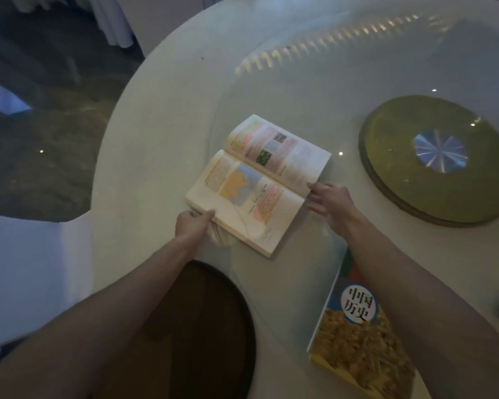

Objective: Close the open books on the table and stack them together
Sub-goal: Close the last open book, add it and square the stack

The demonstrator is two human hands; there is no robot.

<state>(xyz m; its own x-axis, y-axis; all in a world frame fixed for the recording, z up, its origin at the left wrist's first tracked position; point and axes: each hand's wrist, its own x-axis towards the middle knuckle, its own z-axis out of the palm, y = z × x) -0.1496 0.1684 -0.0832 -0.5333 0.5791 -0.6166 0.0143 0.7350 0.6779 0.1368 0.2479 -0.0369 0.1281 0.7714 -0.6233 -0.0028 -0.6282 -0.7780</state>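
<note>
An open book point(257, 182) with coloured pages lies flat on the round white table point(162, 116), near the edge of a glass turntable. My left hand point(195, 224) grips the near-left corner of the book's left half, thumb on the page and fingers under the cover. My right hand point(330, 198) rests with spread fingers at the book's spine end on the right, fingertips touching the page edge. A closed book point(357, 332) with a blue and yellow cover lies at the lower right, partly under my right forearm.
A green round disc point(409, 174) with a shiny centre sits under the glass turntable at the right. A dark round tray point(213, 326) lies near the front edge under my left forearm. A white-covered chair point(32, 272) stands at the left, dark carpet beyond.
</note>
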